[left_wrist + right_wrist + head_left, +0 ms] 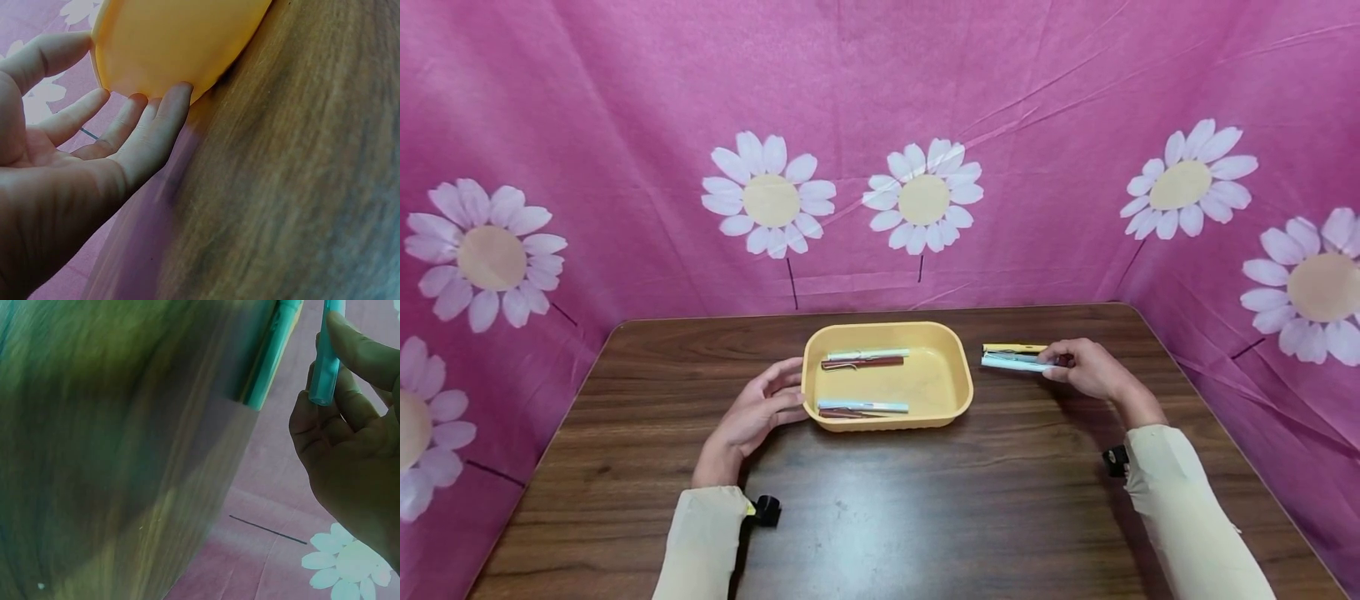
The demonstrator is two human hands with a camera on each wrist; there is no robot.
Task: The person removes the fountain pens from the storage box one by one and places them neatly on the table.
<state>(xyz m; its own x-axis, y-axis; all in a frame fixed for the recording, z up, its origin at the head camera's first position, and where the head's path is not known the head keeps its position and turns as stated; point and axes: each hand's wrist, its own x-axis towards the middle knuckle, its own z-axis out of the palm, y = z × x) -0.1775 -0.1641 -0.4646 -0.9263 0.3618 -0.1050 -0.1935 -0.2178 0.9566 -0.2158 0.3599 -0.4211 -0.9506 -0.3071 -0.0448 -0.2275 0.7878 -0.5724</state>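
A yellow plastic tray (936, 421) sits on the wooden table. My left hand (763, 408) touches its left end, straight fingertips and thumb against the outer wall and rim. Inside the tray lie a pale green pen (880, 353) beside a dark red pen (880, 362) at the back, and a light blue pen (865, 407) over another dark red one at the front. Right of the tray, my right hand (1090, 367) pinches a light blue pen (326, 369) between thumb and fingers. Next to it lie a yellow pen (1011, 347) and another light blue pen (269, 369).
The dark wooden table (865, 517) ends at the back and sides against a pink cloth (1037, 267) printed with white daisies. A black wrist strap piece (766, 511) shows at the left sleeve, another (1116, 461) at the right.
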